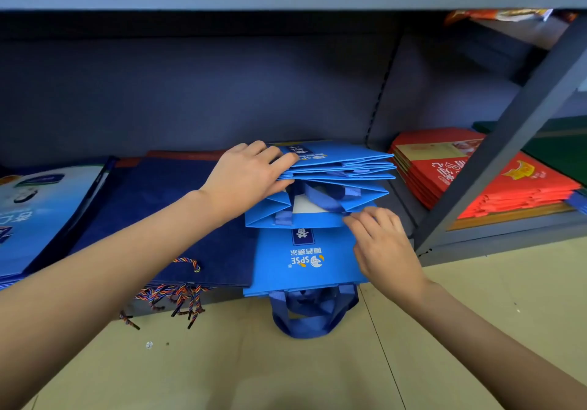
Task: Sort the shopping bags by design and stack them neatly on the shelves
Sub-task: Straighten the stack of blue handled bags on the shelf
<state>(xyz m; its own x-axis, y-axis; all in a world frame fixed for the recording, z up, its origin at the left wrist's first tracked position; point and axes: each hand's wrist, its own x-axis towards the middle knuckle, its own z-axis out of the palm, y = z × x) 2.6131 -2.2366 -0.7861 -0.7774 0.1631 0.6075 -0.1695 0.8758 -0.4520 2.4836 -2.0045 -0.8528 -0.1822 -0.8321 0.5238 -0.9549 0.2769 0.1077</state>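
- Bright blue shopping bags (336, 168), folded flat, sit stacked on the bottom shelf (403, 199), mid-frame. One more blue bag (298, 260) of the same print lies lowest, sticking out past the shelf lip toward the floor.
- Left hand (251, 177) lies over the stack's left edge, fingers curled onto the top bag, thumb tucked under several layers: it looks to be lifting or holding that bundle.
- Right hand (381, 244) is at the near right corner, fingertips pinching the edge of a bag low in the stack.
- Handling, as judged: coated card or stiff non-woven; light, holds its fold, and the gussets spring open, as the fanned layers on the right show. Smooth faces likely slide on each other, so the pile could skew if pushed from one side only.
- Best hold: the folded side edges or corners, both hands squaring together. Avoid pulling by the ribbon handles (313, 317), which hang limp over the shelf front and give no control.
- Neighbours: navy bags (178, 219) with braided cord handles (178, 298) touching on the left; pale printed bags (38, 212) further left; red bags (495, 180) in the next bay to the right, well apart.
- Sorting looks well advanced; the blue pile is not yet squared.
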